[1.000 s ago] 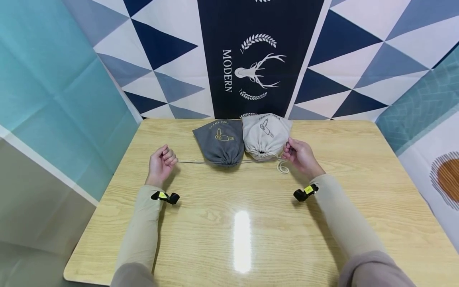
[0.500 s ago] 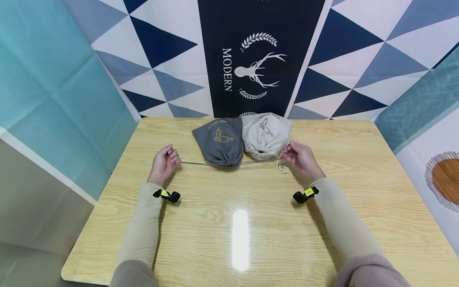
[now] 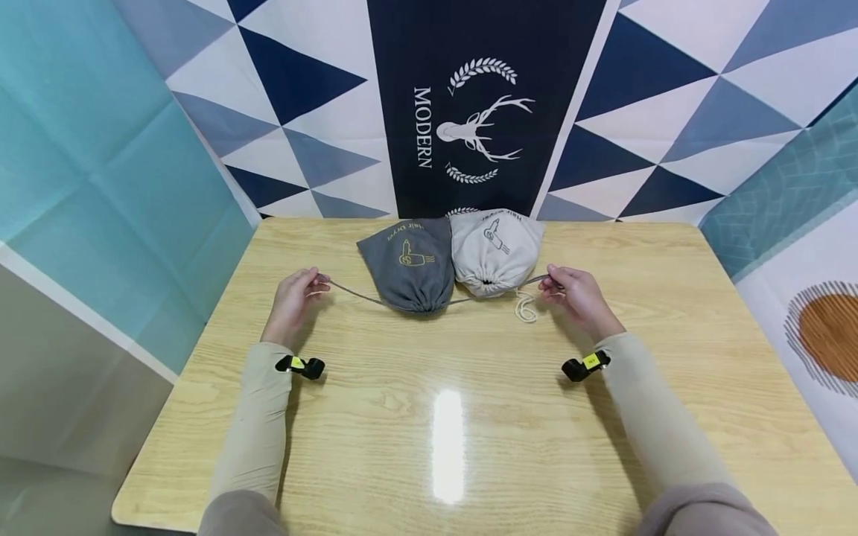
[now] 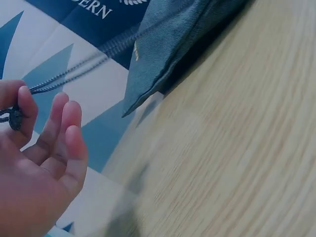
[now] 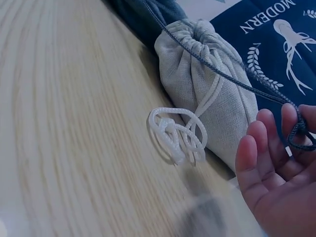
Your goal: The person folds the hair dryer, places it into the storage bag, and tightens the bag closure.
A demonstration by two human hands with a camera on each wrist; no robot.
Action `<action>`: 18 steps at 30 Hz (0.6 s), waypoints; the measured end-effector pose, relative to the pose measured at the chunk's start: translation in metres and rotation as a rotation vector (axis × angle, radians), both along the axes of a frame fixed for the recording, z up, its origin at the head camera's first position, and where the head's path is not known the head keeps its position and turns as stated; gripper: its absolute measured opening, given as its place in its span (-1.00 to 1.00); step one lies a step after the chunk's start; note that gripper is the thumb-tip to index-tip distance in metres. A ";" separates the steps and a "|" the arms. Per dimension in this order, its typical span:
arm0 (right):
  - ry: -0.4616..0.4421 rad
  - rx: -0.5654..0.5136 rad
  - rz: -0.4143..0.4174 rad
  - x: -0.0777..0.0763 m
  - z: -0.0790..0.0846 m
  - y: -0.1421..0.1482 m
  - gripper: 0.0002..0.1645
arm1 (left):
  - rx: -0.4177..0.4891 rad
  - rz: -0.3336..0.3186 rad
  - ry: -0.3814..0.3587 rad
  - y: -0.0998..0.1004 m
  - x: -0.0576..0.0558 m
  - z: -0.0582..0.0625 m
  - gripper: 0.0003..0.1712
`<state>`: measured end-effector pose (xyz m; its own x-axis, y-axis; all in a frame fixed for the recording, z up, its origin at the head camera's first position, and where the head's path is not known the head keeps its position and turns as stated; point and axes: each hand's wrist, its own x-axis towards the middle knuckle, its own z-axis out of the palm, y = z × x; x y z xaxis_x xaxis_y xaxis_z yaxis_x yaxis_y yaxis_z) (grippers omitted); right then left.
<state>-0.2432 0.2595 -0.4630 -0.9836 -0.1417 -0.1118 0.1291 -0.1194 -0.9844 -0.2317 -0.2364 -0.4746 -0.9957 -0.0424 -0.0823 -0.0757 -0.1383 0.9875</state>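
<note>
A dark grey drawstring bag (image 3: pixel 417 264), gathered at its mouth and marked with a yellow hair dryer, lies at the back of the table. From its two sides run grey cords (image 3: pixel 357 293). My left hand (image 3: pixel 292 298) pinches the left cord between thumb and index finger, close by its knot (image 4: pixel 16 119), other fingers loose. On the other side, my right hand (image 3: pixel 580 298) pinches the right cord (image 5: pixel 222 73) in the same way, the cord crossing in front of a beige drawstring bag (image 3: pixel 497 249). Both cords slope up from the grey bag's mouth to my fingers.
The beige bag sits against the grey one, its white cord (image 5: pixel 177 129) lying coiled on the wooden table (image 3: pixel 375 417). Behind the table's back edge hangs a patterned cloth (image 3: pixel 322 82). Teal cloth (image 3: pixel 127 149) covers the left side.
Both hands have loosened from closer curls to finger-and-thumb pinches. My right hand has shifted slightly right, and the cord ends have risen into a shallow curve. The bags stay put.
</note>
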 end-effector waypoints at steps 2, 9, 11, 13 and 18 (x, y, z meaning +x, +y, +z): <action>0.001 0.067 -0.004 0.001 0.002 -0.001 -0.67 | -0.103 0.009 0.000 0.002 0.000 0.002 -0.69; 0.077 0.418 0.031 0.003 0.001 -0.012 -0.59 | -0.410 -0.045 0.055 0.018 0.004 0.004 -0.59; 0.094 0.487 0.065 0.005 0.001 -0.018 -0.56 | -0.490 -0.100 0.084 0.024 0.006 0.004 -0.59; 0.110 0.562 0.117 0.007 0.000 -0.024 -0.51 | -0.581 -0.169 0.108 0.030 0.008 0.004 -0.61; 0.178 0.775 0.230 0.011 0.001 -0.033 -0.45 | -0.812 -0.326 0.069 0.038 0.012 0.003 -0.58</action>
